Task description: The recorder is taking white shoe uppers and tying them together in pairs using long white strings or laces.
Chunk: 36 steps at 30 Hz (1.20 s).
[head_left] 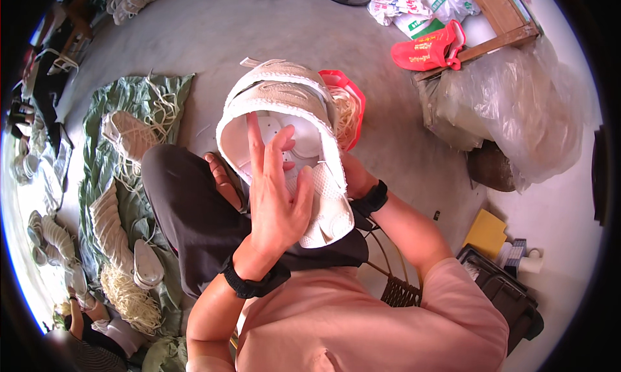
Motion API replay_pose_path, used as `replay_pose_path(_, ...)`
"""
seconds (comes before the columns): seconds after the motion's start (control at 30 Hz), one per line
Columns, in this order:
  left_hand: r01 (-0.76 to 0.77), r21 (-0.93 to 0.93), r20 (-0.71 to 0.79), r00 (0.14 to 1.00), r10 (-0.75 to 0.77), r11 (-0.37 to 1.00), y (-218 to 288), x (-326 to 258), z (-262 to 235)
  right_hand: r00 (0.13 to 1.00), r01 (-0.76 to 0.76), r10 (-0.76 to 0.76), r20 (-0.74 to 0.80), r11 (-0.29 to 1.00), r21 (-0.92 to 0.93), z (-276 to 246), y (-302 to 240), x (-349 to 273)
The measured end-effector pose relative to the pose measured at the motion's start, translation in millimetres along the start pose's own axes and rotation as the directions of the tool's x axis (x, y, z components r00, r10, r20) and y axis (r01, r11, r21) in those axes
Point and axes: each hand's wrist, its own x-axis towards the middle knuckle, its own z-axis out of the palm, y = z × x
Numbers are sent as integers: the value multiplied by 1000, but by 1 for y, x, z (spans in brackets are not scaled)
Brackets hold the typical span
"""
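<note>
Currently held: a pale shoe, tilted above the lap, its white inside turned up to view and its lower end pointed toward the pink shirt.
Upper edge: a second pale layer is seen behind the opening; whether it belongs to another shoe cannot be told.
Left hand: laid across the shoe's opening, its fingers spread rather wide and their tips reached inside; whether the lining is pressed cannot be told.
Right hand: set against the shoe's right side, by which the shoe is gripped; its fingers are hidden from view.
Wrists: a black band is worn on each.
Lap: dark trousers are seen below the shoe, and a foot is partly shown beside the left knee.
Behind the shoe: a red basin of pale strands is partly covered by it.
Green sheet: spread on the floor at left; a woven shoe, loose cords, a ridged piece, a white sole and a strand heap are laid on it.
Upper right: a red slipper is seen by a wooden frame, with bags piled beyond and clear plastic bunched nearer.
Right wall: a yellow box is placed near a dark bin.
Lower left: a co-worker's arm is glimpsed.
</note>
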Motion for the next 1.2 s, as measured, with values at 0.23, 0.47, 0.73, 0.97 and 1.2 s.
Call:
replay_pose_path(0.23, 190, -89, 50, 981, -186, 978, 5, 14, 1, 995, -14, 3, 96, 993, 116, 11, -14, -2)
replay_pose_path(0.47, 152, -16, 42, 988, -151, 988, 8, 9, 2, 995, -29, 18, 96, 993, 114, 3, -10, -1)
replay_pose_path(0.73, 35, 34, -5, 999, -35, 999, 3, 4, 10, 994, -34, 18, 103, 988, 149, -2, -9, -1)
replay_pose_path(0.97, 167, -27, 41, 985, -166, 986, 7, 17, 8, 992, -54, 34, 125, 986, 158, -3, -13, 0)
replay_pose_path(1.2, 166, 25, 85, 982, -168, 986, 6, 18, 4, 990, -24, 3, 143, 989, 147, 2, -13, 0)
